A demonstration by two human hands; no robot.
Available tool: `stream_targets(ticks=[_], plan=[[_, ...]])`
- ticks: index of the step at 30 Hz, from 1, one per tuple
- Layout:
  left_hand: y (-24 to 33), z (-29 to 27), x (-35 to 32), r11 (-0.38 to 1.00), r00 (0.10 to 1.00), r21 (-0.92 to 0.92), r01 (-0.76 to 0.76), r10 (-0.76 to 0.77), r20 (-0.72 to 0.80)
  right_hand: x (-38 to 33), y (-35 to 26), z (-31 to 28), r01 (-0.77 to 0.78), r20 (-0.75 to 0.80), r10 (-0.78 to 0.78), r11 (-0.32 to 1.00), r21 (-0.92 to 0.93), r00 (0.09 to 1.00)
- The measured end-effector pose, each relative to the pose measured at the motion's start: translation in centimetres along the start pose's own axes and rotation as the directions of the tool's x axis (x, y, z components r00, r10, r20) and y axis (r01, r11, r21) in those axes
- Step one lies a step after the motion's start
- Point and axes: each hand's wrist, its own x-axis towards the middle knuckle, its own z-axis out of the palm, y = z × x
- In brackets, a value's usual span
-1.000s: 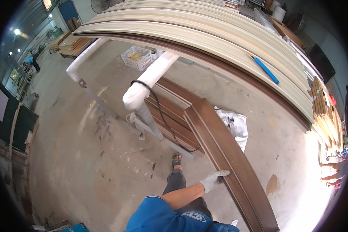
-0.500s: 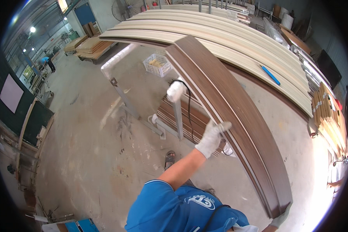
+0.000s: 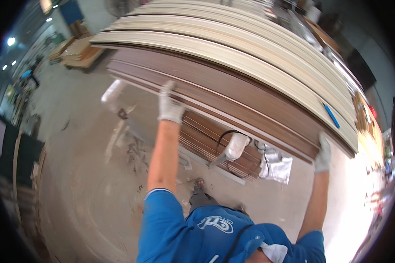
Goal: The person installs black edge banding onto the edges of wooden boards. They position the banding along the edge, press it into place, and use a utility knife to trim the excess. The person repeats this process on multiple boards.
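A long dark brown wooden board (image 3: 232, 94) lies flat against the front of a tall stack of pale boards (image 3: 250, 48). In a white glove, my left hand (image 3: 169, 105) grips the board's near edge toward its left end. My right hand (image 3: 322, 153), also gloved, holds the same edge near the board's right end. Both arms reach up and out from my blue shirt. Below the lifted board lies a low pile of more brown boards (image 3: 215, 144) on a metal rack.
A white padded roller arm (image 3: 235, 147) with a black cable stands under the board. A second white roller (image 3: 112, 93) sits at the left. A crumpled plastic sheet (image 3: 278, 166) lies on the dusty concrete floor (image 3: 87, 184). A blue marker (image 3: 332, 115) rests on the pale stack.
The brown board has swung from slanting on the low pile to lying level against the pale stack. My left hand moved up its edge and my right hand has come into view.
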Motion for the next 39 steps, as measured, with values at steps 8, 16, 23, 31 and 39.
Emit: stream_targets(ticks=[8, 16, 23, 31, 39], plan=[[5.0, -4.8, 10.8, 0.994, 0.989, -0.08, -0.081, 0.07, -0.126, 3.5, 4.1, 13.9, -0.031, -0.071, 0.026, 0.997, -0.065, 0.997], [6.6, -7.3, 12.3, 0.996, 0.976, 0.049, -0.08, 0.088, -0.201, -0.6, 3.6, 16.3, -0.1, -0.054, 0.097, 0.993, -0.063, 0.994], [-0.2, -14.9, 7.2, 0.979, 0.965, 0.139, 0.151, -0.177, 0.196, -2.5, 2.9, 13.9, -0.106, -0.079, 0.095, 0.982, -0.156, 0.992], [-15.3, -13.4, -2.7, 0.523, 0.516, 0.84, -0.144, -0.684, 0.515, -8.2, 7.5, 7.2, -0.029, -0.146, -0.067, 0.822, -0.569, 0.987], [-5.3, 2.2, -11.3, 0.318, 0.16, 0.561, -0.764, -0.749, 0.643, -14.2, 2.7, 15.3, 0.476, 0.58, 0.013, 0.556, -0.681, 0.815]])
